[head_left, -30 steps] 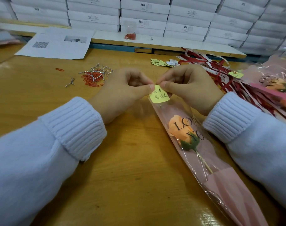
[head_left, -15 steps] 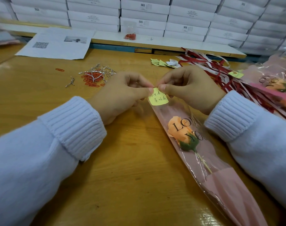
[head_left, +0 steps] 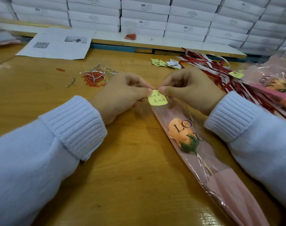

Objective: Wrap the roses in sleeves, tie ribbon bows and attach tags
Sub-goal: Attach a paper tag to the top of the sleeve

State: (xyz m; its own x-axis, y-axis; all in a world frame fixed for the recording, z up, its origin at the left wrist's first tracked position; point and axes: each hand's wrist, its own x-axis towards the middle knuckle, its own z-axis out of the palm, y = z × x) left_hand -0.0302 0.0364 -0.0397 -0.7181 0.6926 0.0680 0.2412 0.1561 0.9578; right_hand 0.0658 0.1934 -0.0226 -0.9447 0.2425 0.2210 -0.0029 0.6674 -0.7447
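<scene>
- Wooden table [head_left: 130, 185]: one pink sleeve [head_left: 223, 190] runs from centre toward 5 o'clock. One orange rose [head_left: 179, 129] is inside, so wrapping looks done. No bow on it that I can see.
- Red-and-white ribbons [head_left: 209, 67] are heaped at 2 o'clock, too tangled to count.
- Left hand [head_left: 122, 97] and right hand [head_left: 191, 90] both pinch one yellow tag [head_left: 157, 99] at the sleeve's top, dead centre. I'd say tagging is mid-step.
- Spare tags [head_left: 165, 62] at 1 o'clock, a small heap I can't count.

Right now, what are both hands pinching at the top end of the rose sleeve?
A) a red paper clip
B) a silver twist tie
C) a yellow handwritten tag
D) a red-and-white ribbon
C: the left hand and the right hand each pinch the top edge of the yellow tag, which lies at the end of the rose sleeve.
</scene>
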